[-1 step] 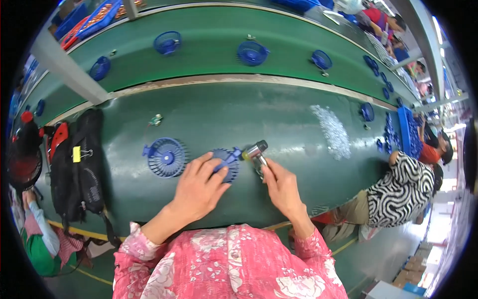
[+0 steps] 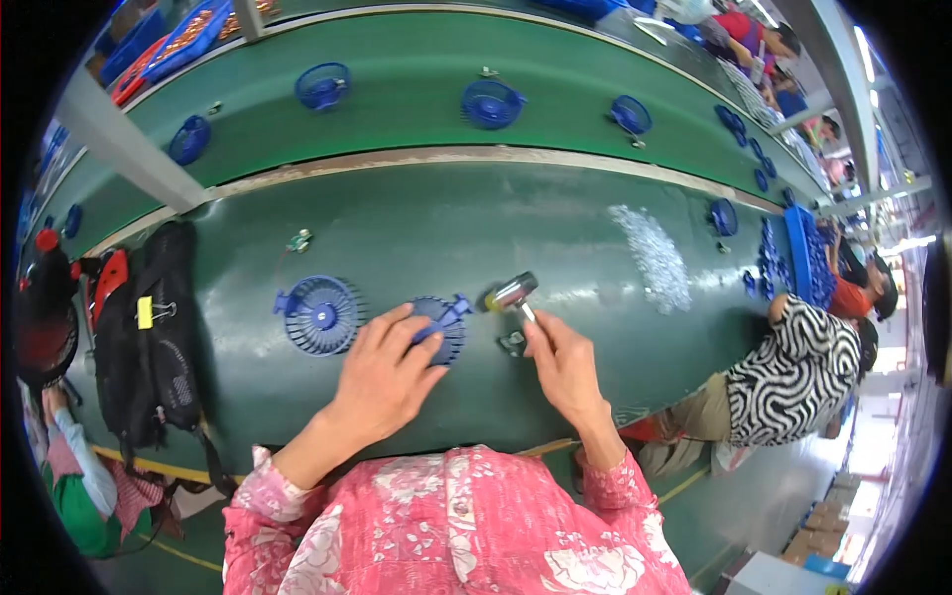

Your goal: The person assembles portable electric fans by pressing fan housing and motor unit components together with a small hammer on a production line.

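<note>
My left hand (image 2: 382, 375) rests over a round blue slatted plastic basket (image 2: 453, 344) on the bench, its fingers and thumb gripping the part and hiding much of it. A short arm of that basket points up and right. Closed round the handle of a small mallet (image 2: 513, 292), my right hand (image 2: 563, 367) holds it just right of that arm. The metal mallet head has a dark face and a yellowish one. Below the head lies a small dark part (image 2: 512, 343). Left of my left hand sits another blue slatted basket (image 2: 323, 315).
A small green circuit piece (image 2: 298, 240) lies beyond the baskets. Small clear pieces form a pile (image 2: 654, 260) at right. A black bag (image 2: 164, 337) lies left. Blue baskets (image 2: 493, 104) sit along the green belt (image 2: 407, 119). A person in a patterned shirt (image 2: 793, 372) works at right.
The mallet head has moved slightly clear of the blue basket's arm, uncovering more of the small dark part. My left hand stays on the basket. The whole view has shifted a little.
</note>
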Demonstrator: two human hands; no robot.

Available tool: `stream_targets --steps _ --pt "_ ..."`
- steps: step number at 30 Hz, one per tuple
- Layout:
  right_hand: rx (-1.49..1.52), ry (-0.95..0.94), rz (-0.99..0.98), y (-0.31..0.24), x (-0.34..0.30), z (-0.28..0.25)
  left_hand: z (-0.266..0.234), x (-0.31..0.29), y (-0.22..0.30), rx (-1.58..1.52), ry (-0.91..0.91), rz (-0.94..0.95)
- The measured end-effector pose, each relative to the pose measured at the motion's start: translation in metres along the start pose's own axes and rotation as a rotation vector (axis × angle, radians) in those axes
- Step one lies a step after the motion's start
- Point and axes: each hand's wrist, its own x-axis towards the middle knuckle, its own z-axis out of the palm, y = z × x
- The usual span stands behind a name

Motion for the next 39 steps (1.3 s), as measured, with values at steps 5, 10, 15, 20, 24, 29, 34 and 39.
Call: stream_targets --steps 5,10,15,20,24,29,34,39 --pt "0.049 0.351 0.219 0.066 0.032 -0.041 -0.016 0.007 -0.003 -0.11 -0.064 -0.024" --pt "-0.012 0.568 0.331 0.1 0.065 -0.08 -0.023 0.004 -0.007 -0.103 -0.036 -0.013" --pt "-0.24 0.574 0.269 0.112 0.085 -0.092 -0.03 -0.012 -0.017 -0.074 0.068 -0.205" --pt "-0.354 0.619 0.246 0.114 0.094 -0.087 -0.037 -0.025 -0.032 -0.212 0.31 -0.439" --pt "-0.454 0.598 0.229 0.115 0.096 -0.084 -0.056 -0.024 -0.041 0.002 0.271 -0.571" --pt "-0.383 0.592 0.147 0.106 0.086 -0.083 -0.06 -0.039 -0.072 0.257 0.213 -0.596" --pt "-0.279 0.559 0.182 0.101 0.073 -0.082 -0.069 -0.036 -0.068 0.384 0.307 -0.603" --pt "0.41 0.329 0.366 0.036 0.056 -0.06 -0.051 -0.017 -0.026 0.142 0.252 -0.375"
